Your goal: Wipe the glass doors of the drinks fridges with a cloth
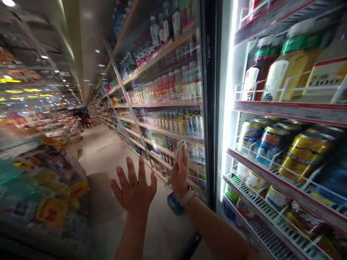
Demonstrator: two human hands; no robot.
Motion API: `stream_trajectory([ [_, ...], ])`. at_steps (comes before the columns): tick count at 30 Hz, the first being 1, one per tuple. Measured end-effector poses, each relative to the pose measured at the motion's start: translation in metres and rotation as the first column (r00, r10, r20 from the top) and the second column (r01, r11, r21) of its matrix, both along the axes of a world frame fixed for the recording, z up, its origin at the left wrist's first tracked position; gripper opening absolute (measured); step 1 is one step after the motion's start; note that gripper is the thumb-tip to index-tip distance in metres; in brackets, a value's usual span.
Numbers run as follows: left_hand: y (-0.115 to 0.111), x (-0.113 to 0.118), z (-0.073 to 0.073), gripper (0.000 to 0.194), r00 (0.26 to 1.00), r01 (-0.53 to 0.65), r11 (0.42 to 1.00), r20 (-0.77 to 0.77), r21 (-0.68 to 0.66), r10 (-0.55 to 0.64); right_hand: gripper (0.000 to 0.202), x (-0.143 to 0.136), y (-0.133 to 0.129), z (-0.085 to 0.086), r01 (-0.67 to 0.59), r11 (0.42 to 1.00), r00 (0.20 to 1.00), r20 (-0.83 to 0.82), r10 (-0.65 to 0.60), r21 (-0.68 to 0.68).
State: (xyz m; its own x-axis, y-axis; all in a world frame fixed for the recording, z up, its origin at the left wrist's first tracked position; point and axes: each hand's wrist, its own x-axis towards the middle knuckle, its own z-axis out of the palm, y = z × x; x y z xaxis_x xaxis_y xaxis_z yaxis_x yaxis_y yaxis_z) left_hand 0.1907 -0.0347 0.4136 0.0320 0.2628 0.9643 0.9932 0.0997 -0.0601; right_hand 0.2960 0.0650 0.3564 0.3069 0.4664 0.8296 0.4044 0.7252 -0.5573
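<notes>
My left hand point(134, 189) is raised in the lower middle of the view, palm forward and fingers spread, with nothing in it. To its right, my right hand point(180, 173) holds a crumpled white cloth point(181, 146) flat against the glass door point(162, 122) of the fridge. A pale band point(187, 197) circles the right wrist, and a dark blue object point(175, 204) shows beside it. Bottles on shelves show in the glass behind the hands. The door stands open, its black frame point(210, 90) upright to the right of both hands.
At the right, lit fridge shelves point(284, 112) hold bottles and cans point(307, 153) behind wire guards. On the left, packaged goods with yellow tags point(51, 213) fill a display. A pale aisle floor point(108, 144) runs into the distance.
</notes>
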Motion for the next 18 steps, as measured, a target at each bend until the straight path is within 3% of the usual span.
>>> stream_trajectory([
  [3, 0.010, -0.011, 0.000, 0.073, 1.000, 0.010, 1.000, 0.012, -0.027, -0.010, 0.060, 0.002, -0.005, -0.002, -0.109, 0.993, 0.987, 0.123, 0.102, 0.049],
  [8, 0.029, -0.031, 0.002, 0.068, 0.999, 0.025, 0.999, 0.029, -0.036, -0.024, 0.064, 0.006, 0.006, -0.035, -0.145, 0.989, 0.973, 0.186, 0.136, 0.033],
  [11, 0.041, -0.043, 0.003, 0.061, 0.998, 0.034, 0.999, 0.046, -0.023, -0.033, 0.066, 0.007, 0.012, -0.046, -0.165, 0.986, 0.965, 0.211, 0.156, 0.025],
  [15, 0.058, -0.058, 0.003, 0.060, 1.000, 0.000, 1.000, 0.022, -0.024, 0.001, 0.068, 0.009, 0.020, -0.046, -0.197, 0.980, 0.955, 0.235, 0.184, 0.034],
  [18, 0.069, -0.066, 0.004, 0.065, 0.998, -0.017, 1.000, -0.066, 0.007, 0.017, 0.068, 0.010, 0.029, -0.036, -0.216, 0.975, 0.954, 0.224, 0.199, 0.053],
])
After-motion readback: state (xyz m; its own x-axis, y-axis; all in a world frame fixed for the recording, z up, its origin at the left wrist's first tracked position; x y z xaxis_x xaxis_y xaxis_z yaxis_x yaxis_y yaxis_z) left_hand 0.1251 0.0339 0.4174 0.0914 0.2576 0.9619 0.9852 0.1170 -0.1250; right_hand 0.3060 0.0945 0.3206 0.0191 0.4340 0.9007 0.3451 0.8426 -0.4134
